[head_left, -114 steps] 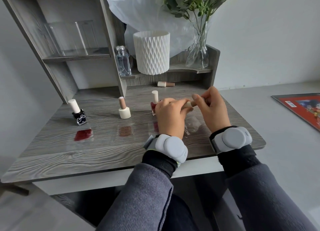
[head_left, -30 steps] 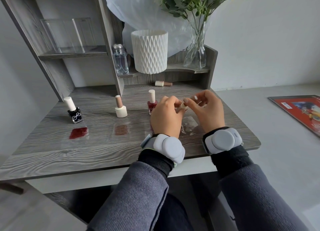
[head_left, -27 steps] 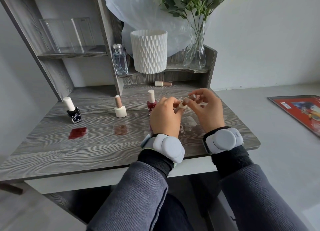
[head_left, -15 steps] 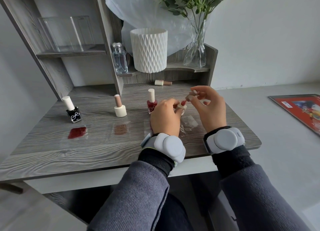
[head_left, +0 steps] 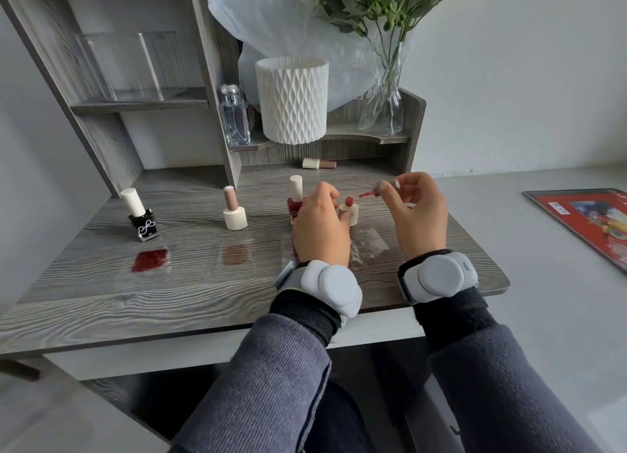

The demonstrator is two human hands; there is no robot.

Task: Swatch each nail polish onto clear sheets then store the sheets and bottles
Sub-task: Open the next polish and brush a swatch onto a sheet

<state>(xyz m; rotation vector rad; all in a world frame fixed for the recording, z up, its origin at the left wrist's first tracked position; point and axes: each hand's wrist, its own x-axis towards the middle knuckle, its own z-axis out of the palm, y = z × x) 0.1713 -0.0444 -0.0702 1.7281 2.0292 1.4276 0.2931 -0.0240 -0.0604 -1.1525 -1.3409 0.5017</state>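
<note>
Your left hand (head_left: 320, 230) is wrapped around an open cream bottle (head_left: 349, 213) standing on the grey wood desk (head_left: 101, 300), fingers curled closed on it, its red-wet neck showing above your thumb. Your right hand (head_left: 415, 215) hovers just beside and above it, thumb and fingertips pinched shut on the cap with its brush (head_left: 366, 194); the red tip points left toward the bottle mouth, apart from it.

Just in front of the bottle, between your wrists, lies a clear sheet (head_left: 369, 247) (no colour visible on it yet). To the left lie two swatched sheets: a faint brownish one (head_left: 236, 254) and a dark red one (head_left: 151, 259), each in front of its bottle, the cream bottle with the tan cap (head_left: 234, 210) and the black bottle (head_left: 142, 222). A red bottle (head_left: 294, 201) stands touching or just behind your left knuckles; you cannot tell which.

The desk's near edge runs just under both wristbands, and its rounded right corner sits close beside your right wrist. Open surface lies along the front left and in front of the swatches. A small bottle (head_left: 319, 163) lies on its side under the back shelf, well apart from your hands.
</note>
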